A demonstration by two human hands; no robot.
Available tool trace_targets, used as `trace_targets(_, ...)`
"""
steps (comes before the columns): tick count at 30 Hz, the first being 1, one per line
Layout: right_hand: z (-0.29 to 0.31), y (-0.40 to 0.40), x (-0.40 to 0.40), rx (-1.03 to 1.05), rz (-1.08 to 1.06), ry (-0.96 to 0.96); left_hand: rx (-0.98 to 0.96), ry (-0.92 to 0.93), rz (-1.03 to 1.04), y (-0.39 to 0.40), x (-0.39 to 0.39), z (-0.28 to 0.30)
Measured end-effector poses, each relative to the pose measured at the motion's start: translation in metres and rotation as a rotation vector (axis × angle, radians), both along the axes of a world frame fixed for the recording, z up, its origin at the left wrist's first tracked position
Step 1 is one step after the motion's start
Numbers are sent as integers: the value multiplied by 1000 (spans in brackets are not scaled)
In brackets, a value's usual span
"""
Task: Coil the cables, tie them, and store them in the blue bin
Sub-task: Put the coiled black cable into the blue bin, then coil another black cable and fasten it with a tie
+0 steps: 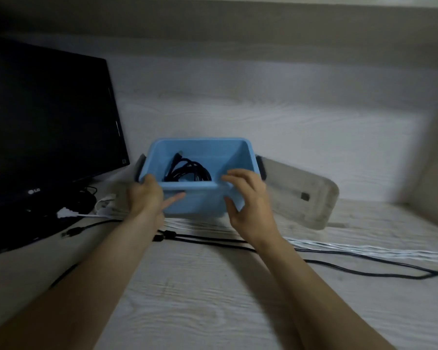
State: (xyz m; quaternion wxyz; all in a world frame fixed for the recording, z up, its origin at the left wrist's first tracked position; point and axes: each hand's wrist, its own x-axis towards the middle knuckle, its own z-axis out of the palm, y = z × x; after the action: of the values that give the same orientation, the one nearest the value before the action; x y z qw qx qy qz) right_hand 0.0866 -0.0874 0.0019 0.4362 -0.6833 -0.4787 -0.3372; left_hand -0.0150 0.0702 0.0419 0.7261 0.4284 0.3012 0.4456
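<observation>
The blue bin [200,200] stands on the pale wooden desk, with a coiled black cable [187,170] lying inside it. My left hand [146,195] grips the bin's near-left corner, thumb on the rim and index finger stretched along the front wall. My right hand [249,198] is at the near-right corner with its fingers spread, thumb by the front wall and fingertips over the rim; it holds nothing. A loose black cable [339,265] runs across the desk in front of the bin, under both forearms, its connectors [162,236] by my left wrist.
A black monitor [48,127] fills the left side. A clear lid [301,198] lies to the right behind the bin. A white cable bundle [364,248] stretches to the right edge, and a white plug [66,213] lies near the monitor's foot.
</observation>
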Motion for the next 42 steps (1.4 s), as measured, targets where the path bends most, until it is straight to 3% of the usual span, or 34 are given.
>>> trace_targets(3,1,-11,2,76,-67,25,-69,19,-17,15,-3,23)
trace_targets(7,-7,-22,13,22,-230,219,-76,10,22,40,-7,48)
trace_targets(11,-17,-33,25,-224,-448,466,-71,38,46,64,-9,58)
trace_targets(16,-28,-35,26,-487,-438,656,-29,154,82,82,-8,47)
trace_targets(20,-33,-34,31,-646,-508,684,-34,235,80,92,-2,36)
trace_targets(26,-37,-32,35,-619,-574,642,-53,355,132,112,5,21)
trace_targets(31,-37,-27,39,-600,-688,657,-60,353,180,121,8,6)
trace_targets(34,-30,-31,41,-525,-776,582,95,546,279,111,12,-7)
trace_targets(38,-26,-47,51,-388,-905,552,637,576,335,47,12,-40)
trace_targets(42,-30,-59,57,-397,-908,717,942,639,130,10,26,-70)
